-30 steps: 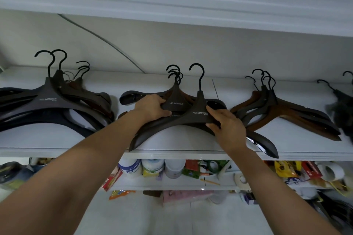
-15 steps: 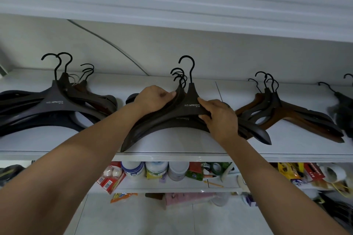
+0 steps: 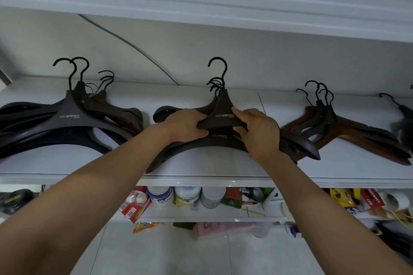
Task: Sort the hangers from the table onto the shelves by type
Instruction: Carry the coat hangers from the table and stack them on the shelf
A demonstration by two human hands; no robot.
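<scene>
A dark hanger (image 3: 223,114) with white lettering lies on top of the middle pile of dark hangers (image 3: 194,152) on the white shelf (image 3: 201,179). My left hand (image 3: 185,125) grips its left shoulder, thumb underneath. On its right shoulder my right hand (image 3: 257,129) holds it the same way, fingers over the top. Its black hook points up toward the back wall. Another pile of dark hangers (image 3: 64,123) sits at the left, and a pile of brown and dark hangers (image 3: 339,127) at the right.
One more dark hanger (image 3: 402,114) shows at the far right edge of the shelf. Beneath, a lower shelf (image 3: 201,216) carries jars, tape rolls and packets. An upper shelf board (image 3: 201,6) overhangs the hangers. Tiled floor lies below.
Both hands have pushed the top hanger back toward the wall, squaring it over the middle pile. The view has shifted slightly downward.
</scene>
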